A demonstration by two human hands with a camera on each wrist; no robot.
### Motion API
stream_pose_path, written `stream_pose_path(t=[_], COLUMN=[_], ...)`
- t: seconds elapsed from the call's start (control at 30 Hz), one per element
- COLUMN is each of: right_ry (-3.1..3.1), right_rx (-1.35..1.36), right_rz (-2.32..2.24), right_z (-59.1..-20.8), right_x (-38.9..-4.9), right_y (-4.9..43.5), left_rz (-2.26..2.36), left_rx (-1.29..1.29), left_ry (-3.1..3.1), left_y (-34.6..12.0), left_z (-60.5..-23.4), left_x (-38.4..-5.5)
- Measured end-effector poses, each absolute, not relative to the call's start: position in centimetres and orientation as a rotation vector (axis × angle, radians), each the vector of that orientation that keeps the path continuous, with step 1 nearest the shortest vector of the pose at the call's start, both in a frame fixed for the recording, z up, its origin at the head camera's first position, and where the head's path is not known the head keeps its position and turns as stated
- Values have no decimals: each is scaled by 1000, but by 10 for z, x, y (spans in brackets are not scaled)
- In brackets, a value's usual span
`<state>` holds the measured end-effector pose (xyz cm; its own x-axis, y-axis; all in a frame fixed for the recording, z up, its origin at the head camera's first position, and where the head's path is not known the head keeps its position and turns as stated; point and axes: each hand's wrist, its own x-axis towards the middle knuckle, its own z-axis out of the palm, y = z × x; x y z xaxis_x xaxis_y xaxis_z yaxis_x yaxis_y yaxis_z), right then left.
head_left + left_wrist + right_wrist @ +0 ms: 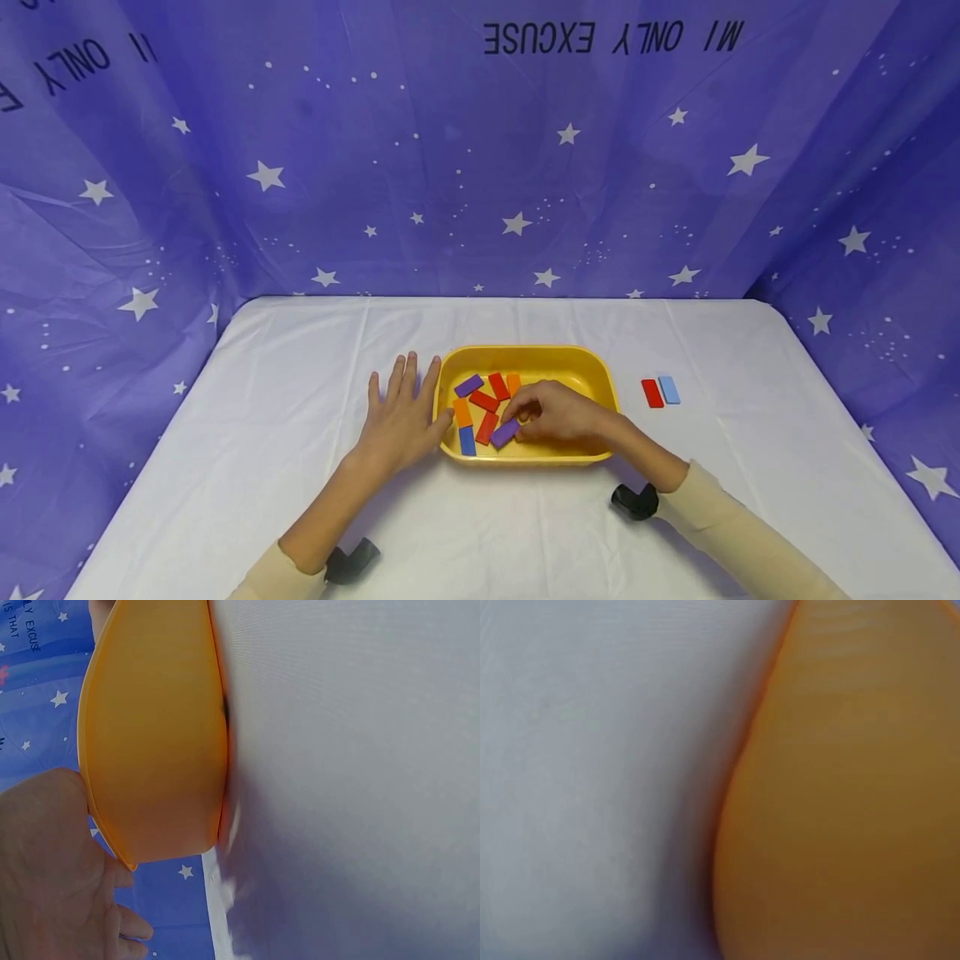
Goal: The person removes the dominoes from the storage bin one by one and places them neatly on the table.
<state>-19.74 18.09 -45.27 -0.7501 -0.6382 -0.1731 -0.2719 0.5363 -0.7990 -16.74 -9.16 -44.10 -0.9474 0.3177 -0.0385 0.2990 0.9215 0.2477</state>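
A yellow tray (567, 358) holds several small flat blocks in red, orange, purple and blue. Inside it, my right hand (553, 410) has its thumb and fingers curled at a purple block (505, 432), pinching its right end. That block lies close beside a red block (487, 427). My left hand (399, 421) is spread flat at the tray's left side, thumb over the rim near an orange block (462, 412) and a blue block (467, 441). In the left wrist view, the left hand (49, 862) touches the tray rim. The right wrist view shows only the tray's outer wall (847, 795) and tablecloth.
To the right of the tray, a red block (652, 393) and a light blue block (669, 390) lie side by side on the white tablecloth (315, 350). A purple star-patterned curtain (450, 167) hangs behind and on both sides of the table.
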Motion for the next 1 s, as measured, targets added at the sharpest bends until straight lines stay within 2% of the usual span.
stream_pose_path(t=[0.57,1.0], right_ry=[2477,2577], right_rx=[-833,-666], right_rz=[-1122,-1305], right_z=[-424,-404], right_x=[-198,-182], right_y=[217,283], left_rz=[373,366], left_rx=[474,481], left_ry=[3007,3014], left_y=[-94,-92], left_z=[-443,-442], left_x=[-167,-168])
